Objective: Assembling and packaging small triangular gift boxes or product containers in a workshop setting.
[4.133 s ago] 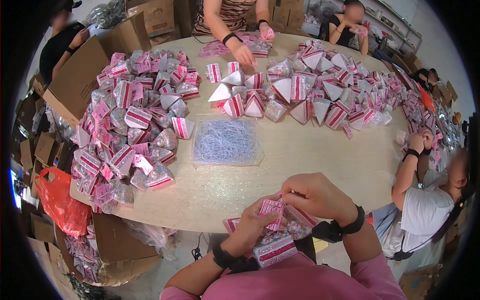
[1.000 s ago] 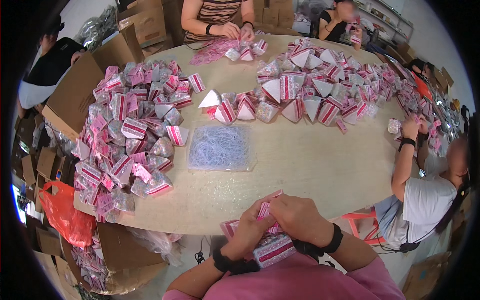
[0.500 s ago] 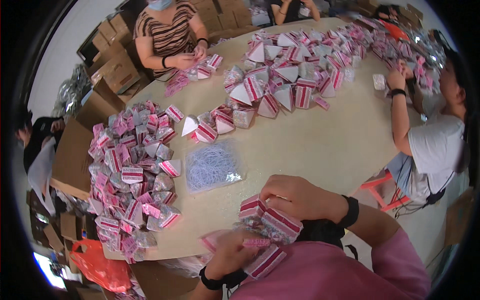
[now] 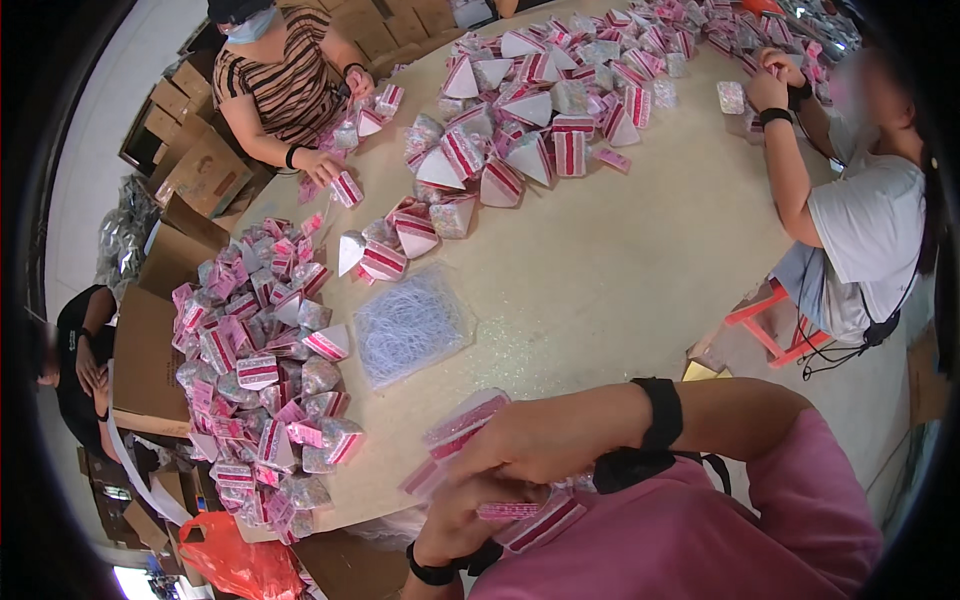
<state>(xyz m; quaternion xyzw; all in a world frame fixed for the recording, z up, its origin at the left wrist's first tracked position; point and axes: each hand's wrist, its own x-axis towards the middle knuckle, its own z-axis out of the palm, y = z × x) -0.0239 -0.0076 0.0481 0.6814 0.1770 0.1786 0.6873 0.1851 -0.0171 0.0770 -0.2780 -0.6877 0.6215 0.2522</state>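
Note:
Close to my body, both hands work together over pink-and-white, cake-slice-shaped packets in clear wrap. My left hand point(image 4: 460, 515) is closed round one packet point(image 4: 545, 525), whose striped side shows below the fingers, with a small pink piece point(image 4: 508, 511) against it. Above and partly over it lies my right hand point(image 4: 545, 435), fingers bent round another wedge packet point(image 4: 468, 420) that sticks out past the knuckles. The right fingertips are largely hidden where the hands meet. A clear bag of white shredded filler point(image 4: 410, 325) lies on the table beyond.
A heap of similar packets point(image 4: 270, 375) covers the table's left side; a larger pile point(image 4: 540, 110) spreads across the far side. Co-workers sit far left point(image 4: 285, 85) and right point(image 4: 860, 200). Cardboard boxes point(image 4: 150, 365) and a red plastic bag point(image 4: 235, 560) stand left of the table point(image 4: 620, 270).
My right hand has moved left and down with its packet, now overlapping my left hand. The far-left co-worker has reached a hand out to a packet on the table. The view has shifted.

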